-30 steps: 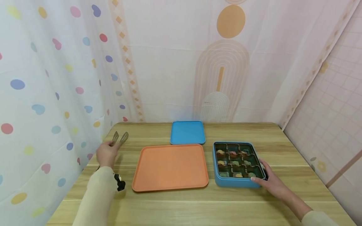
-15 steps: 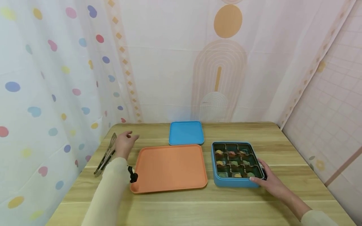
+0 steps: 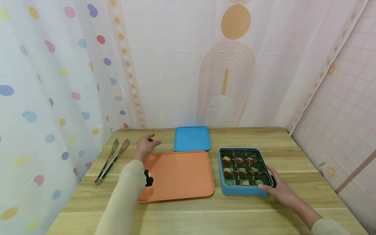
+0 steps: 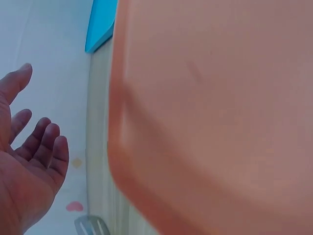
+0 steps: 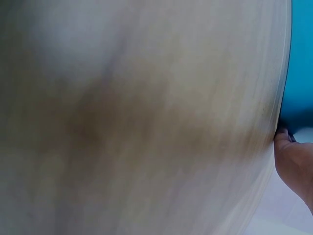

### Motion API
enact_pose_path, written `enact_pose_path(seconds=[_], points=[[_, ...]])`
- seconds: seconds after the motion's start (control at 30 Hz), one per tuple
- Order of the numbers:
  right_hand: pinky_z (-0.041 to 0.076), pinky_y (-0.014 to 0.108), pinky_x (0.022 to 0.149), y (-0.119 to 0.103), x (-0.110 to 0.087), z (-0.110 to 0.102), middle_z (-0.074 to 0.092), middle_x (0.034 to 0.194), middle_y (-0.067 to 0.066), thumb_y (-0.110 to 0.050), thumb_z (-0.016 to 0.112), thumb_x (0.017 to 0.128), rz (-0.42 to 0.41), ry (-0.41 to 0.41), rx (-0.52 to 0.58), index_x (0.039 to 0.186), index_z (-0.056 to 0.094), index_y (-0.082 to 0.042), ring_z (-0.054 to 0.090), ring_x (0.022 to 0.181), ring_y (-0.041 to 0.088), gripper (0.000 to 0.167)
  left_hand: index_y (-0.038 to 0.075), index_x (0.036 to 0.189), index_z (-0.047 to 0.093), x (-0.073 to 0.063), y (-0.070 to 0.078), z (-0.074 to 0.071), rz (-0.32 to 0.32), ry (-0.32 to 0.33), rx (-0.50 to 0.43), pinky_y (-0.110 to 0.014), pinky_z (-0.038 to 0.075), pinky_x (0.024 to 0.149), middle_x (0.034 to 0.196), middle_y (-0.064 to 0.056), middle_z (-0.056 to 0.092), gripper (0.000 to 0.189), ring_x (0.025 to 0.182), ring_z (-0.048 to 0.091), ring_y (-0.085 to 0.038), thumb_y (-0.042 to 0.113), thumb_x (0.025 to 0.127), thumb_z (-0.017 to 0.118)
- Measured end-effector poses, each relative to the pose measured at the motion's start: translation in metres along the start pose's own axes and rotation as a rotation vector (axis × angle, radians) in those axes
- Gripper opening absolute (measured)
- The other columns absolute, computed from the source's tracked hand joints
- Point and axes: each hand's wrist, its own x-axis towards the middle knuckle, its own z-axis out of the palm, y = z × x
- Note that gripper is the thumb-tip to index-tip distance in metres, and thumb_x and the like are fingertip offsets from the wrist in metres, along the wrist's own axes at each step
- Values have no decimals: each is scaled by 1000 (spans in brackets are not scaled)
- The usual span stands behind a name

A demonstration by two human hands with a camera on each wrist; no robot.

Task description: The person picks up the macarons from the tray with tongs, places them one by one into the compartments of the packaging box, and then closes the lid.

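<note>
My left hand (image 3: 147,146), empty with its fingers loosely bent, hovers over the far left corner of the orange tray (image 3: 182,176). In the left wrist view its palm and fingers (image 4: 46,142) hold nothing. My right hand (image 3: 280,189) grips the near right corner of a blue lunch box (image 3: 243,190), thumb on the rim and fingers along the right side. Inside the box, a dark divided insert (image 3: 234,164) has several compartments with small yellow, red and green pieces. In the right wrist view, the box's blue wall (image 5: 301,73) meets the hand.
Metal tongs (image 3: 113,161) with slotted ends and dark handles lie spread on the left of the wooden table (image 3: 188,218). A blue lid-like square (image 3: 192,138) lies behind the orange tray. Patterned curtains (image 3: 170,65) close off the back and sides.
My left hand has let go of the tongs, leaving them on the table, and has moved right to the tray's far left corner. My right hand stays on the lunch box.
</note>
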Motion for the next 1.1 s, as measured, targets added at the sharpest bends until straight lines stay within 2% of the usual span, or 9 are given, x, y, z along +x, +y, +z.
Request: enact_pose_path(seconds=[0.17, 0.4, 0.63, 0.87, 1.1], points=[[26, 69, 104, -1, 1, 0, 9, 154, 39, -30, 67, 96, -4, 1, 5, 159, -5, -9, 19, 138, 58, 98, 6, 151, 41, 8, 2, 16, 4, -34, -21, -49, 46, 90, 133, -23, 50, 65, 113, 52, -38, 31, 97, 66], [34, 62, 101, 2, 3, 1, 19, 151, 39, -28, 68, 96, -15, 15, 0, 159, -1, -9, 32, 134, 54, 95, 7, 152, 40, 18, 4, 40, -26, -85, -70, -50, 44, 95, 139, -24, 46, 65, 118, 48, -38, 27, 96, 67], [32, 63, 102, 3, 2, 1, 17, 152, 39, -29, 68, 95, -12, 21, 3, 159, -2, -8, 29, 135, 55, 97, 5, 152, 40, 25, 7, 61, -35, -130, -98, -51, 43, 97, 138, -23, 46, 63, 118, 49, -38, 23, 97, 66], [32, 60, 103, 2, 1, 2, 21, 151, 38, -27, 69, 95, -17, 29, 22, 159, 0, -8, 33, 134, 52, 96, 5, 151, 40, 27, 7, 67, -50, -126, -115, -50, 45, 95, 137, -22, 47, 63, 113, 52, -37, 21, 97, 67], [33, 58, 103, 2, 2, 4, 26, 149, 37, -24, 69, 94, -26, 41, 31, 158, 4, -8, 38, 131, 49, 93, 5, 152, 38, 30, 5, 69, -87, -161, -127, -50, 42, 102, 142, -23, 44, 63, 122, 50, -39, 17, 97, 66]])
